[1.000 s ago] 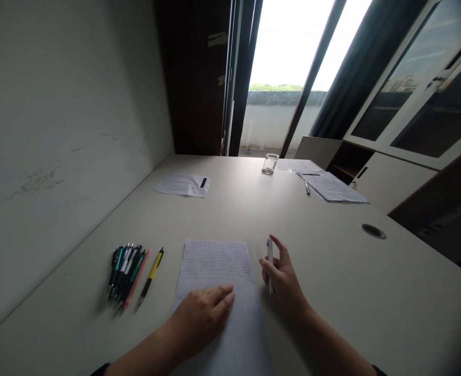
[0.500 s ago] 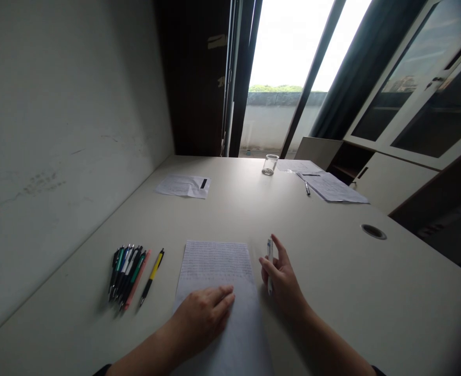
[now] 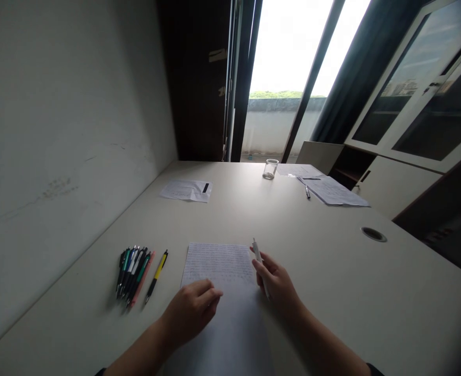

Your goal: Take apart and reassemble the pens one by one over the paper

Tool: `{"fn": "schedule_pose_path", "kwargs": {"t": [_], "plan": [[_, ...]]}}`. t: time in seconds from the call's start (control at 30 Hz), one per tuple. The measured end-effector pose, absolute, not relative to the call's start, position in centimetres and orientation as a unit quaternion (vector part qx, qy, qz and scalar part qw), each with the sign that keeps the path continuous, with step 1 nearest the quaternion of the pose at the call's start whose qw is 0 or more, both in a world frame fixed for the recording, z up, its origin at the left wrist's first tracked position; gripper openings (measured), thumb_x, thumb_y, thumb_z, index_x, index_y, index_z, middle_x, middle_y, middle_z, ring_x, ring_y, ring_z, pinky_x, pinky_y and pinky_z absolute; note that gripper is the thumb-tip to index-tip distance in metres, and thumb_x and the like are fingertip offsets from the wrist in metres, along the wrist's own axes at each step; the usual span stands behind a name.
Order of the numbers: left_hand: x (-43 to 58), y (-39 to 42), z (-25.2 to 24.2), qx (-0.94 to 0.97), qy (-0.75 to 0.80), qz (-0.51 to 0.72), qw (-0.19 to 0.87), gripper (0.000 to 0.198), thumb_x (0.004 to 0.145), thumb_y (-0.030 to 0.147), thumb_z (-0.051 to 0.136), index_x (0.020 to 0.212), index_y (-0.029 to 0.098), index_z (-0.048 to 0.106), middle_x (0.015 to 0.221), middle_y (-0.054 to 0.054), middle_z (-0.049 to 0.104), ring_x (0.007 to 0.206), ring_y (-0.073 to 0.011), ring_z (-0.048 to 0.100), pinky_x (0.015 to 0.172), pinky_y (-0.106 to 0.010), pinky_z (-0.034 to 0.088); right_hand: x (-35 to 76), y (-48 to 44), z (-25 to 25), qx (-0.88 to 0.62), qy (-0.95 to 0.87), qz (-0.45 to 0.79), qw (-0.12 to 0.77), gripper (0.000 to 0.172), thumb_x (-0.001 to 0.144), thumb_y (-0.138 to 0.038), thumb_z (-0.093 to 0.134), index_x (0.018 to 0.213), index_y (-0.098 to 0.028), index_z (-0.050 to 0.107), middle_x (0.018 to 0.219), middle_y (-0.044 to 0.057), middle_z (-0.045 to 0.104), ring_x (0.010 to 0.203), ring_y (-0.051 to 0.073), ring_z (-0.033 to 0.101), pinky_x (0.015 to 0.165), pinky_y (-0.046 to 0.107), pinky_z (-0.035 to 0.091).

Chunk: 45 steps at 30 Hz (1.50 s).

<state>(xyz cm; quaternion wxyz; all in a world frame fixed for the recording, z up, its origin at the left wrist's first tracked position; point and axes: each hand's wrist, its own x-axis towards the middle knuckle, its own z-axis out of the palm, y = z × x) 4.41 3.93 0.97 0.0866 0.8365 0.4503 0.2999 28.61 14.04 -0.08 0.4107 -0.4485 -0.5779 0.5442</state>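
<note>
A: ok what's on the far left?

B: Grey wall (image 3: 58, 115), and the white tabletop (image 3: 234, 219) runs right along it, so that edge is a hard stop. Lower left there's a bunch of pens (image 3: 136, 274) packed side by side, then a yellow and black pen (image 3: 159, 271) just beside them, small gap. Above those, left of centre, a creased sheet (image 3: 185, 190) lies near the wall.

A: and the hands?

B: Left hand (image 3: 193, 308) is bottom centre-left, over the handwritten page (image 3: 218, 261), fingers bent and bunched narrow. Can't tell if it's touching. The page sits lower centre, both top corners showing, lines of writing up top.

A: what's past that?

B: White pen (image 3: 257, 253), tilted, upper end leaning left, just off the page's right edge. The right hand (image 3: 277, 284) grips it with thumb and fingers. Big stretch of tabletop from there up to a glass jar (image 3: 270, 169) near the far edge.

A: room out right?

B: Decent. Dark pen (image 3: 308, 192) beside a paper stack (image 3: 334, 191), upper right, which reaches the table's right edge. Cable hole (image 3: 373, 234) below, well apart from the hand.
</note>
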Motion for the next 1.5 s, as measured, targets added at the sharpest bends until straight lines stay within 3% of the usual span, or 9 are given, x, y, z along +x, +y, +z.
{"fn": "schedule_pose_path", "kwargs": {"t": [0.13,0.33,0.4,0.5,0.6,0.8,0.97,1.13,1.5], "plan": [[3.5,3.9,0.9,0.802,0.479,0.345,0.092,0.019,0.101,0.017,0.046,0.105,0.018,0.065,0.088,-0.004,0.064,0.076,-0.0144,0.061,0.07,-0.025,0.054,28.4,13.2,0.6,-0.44,-0.613,0.553,0.353,0.047,0.089,-0.055,0.059,0.106,-0.013,0.071,0.049,-0.006,0.05,0.04,0.01,0.041,0.043,0.022,0.032],[2.9,4.0,1.1,0.748,0.512,0.403,0.126,0.017,0.102,0.023,0.049,0.105,0.017,0.065,0.088,-0.003,0.063,0.068,-0.0115,0.058,0.064,-0.022,0.054,28.0,12.1,1.5,-0.4,-0.705,0.53,0.251,0.038,0.09,-0.049,0.056,0.082,-0.015,0.072,0.046,-0.007,0.044,0.039,0.009,0.036,0.044,0.022,0.026],[2.8,4.0,1.0,0.74,0.508,0.418,0.14,0.018,0.102,0.025,0.051,0.112,0.018,0.064,0.091,-0.003,0.063,0.068,-0.0112,0.059,0.064,-0.022,0.055,27.8,11.6,2.1,-0.358,-0.76,0.487,0.239,0.036,0.09,-0.043,0.058,0.066,-0.017,0.066,0.048,-0.007,0.038,0.044,0.009,0.035,0.047,0.023,0.025],[2.7,4.0,0.8,0.744,0.489,0.431,0.149,0.024,0.102,0.027,0.052,0.123,0.02,0.061,0.096,-0.004,0.065,0.071,-0.0117,0.061,0.066,-0.023,0.056,27.3,10.9,3.0,-0.294,-0.819,0.433,0.235,0.048,0.088,-0.034,0.06,0.047,-0.019,0.038,0.053,-0.007,0.026,0.05,0.009,0.027,0.051,0.025,0.021],[2.8,4.1,0.7,0.76,0.457,0.438,0.147,0.026,0.102,0.024,0.052,0.126,0.021,0.061,0.097,-0.005,0.066,0.078,-0.0137,0.063,0.071,-0.026,0.056,27.0,10.4,3.1,-0.262,-0.846,0.41,0.215,0.049,0.086,-0.029,0.06,0.051,-0.02,0.026,0.055,-0.008,0.022,0.051,0.009,0.024,0.051,0.025,0.02],[3.0,4.1,1.0,0.774,0.423,0.444,0.155,0.017,0.101,0.02,0.054,0.111,0.02,0.068,0.092,-0.006,0.067,0.08,-0.0153,0.064,0.071,-0.026,0.055,27.0,10.5,2.3,-0.252,-0.866,0.392,0.185,0.045,0.084,-0.028,0.06,0.053,-0.02,0.029,0.053,-0.008,0.026,0.05,0.007,0.028,0.049,0.025,0.022],[2.8,3.9,1.4,0.784,0.423,0.427,0.156,0.014,0.1,0.02,0.057,0.105,0.019,0.069,0.088,-0.006,0.067,0.078,-0.0152,0.064,0.07,-0.026,0.053,27.1,10.6,2.1,-0.258,-0.871,0.377,0.181,0.04,0.085,-0.029,0.064,0.052,-0.018,0.045,0.052,-0.007,0.034,0.05,0.008,0.032,0.05,0.024,0.025],[2.2,3.8,1.0,0.784,0.453,0.399,0.146,0.013,0.1,0.02,0.056,0.1,0.018,0.069,0.087,-0.005,0.066,0.077,-0.0152,0.061,0.069,-0.025,0.052,27.9,11.4,1.8,-0.273,-0.87,0.364,0.19,0.025,0.089,-0.04,0.067,0.08,-0.018,0.076,0.068,0.001,0.066,0.061,0.012,0.054,0.06,0.023,0.04],[0.3,4.4,0.8,0.763,0.494,0.393,0.14,0.014,0.098,0.019,0.057,0.102,0.019,0.071,0.09,-0.006,0.066,0.082,-0.0174,0.064,0.076,-0.027,0.052,30.1,13.8,0.1,-0.327,-0.839,0.329,0.284,0.043,0.094,-0.056,0.057,0.096,-0.017,0.077,0.074,0.005,0.069,0.06,0.014,0.059,0.059,0.024,0.046]]}}
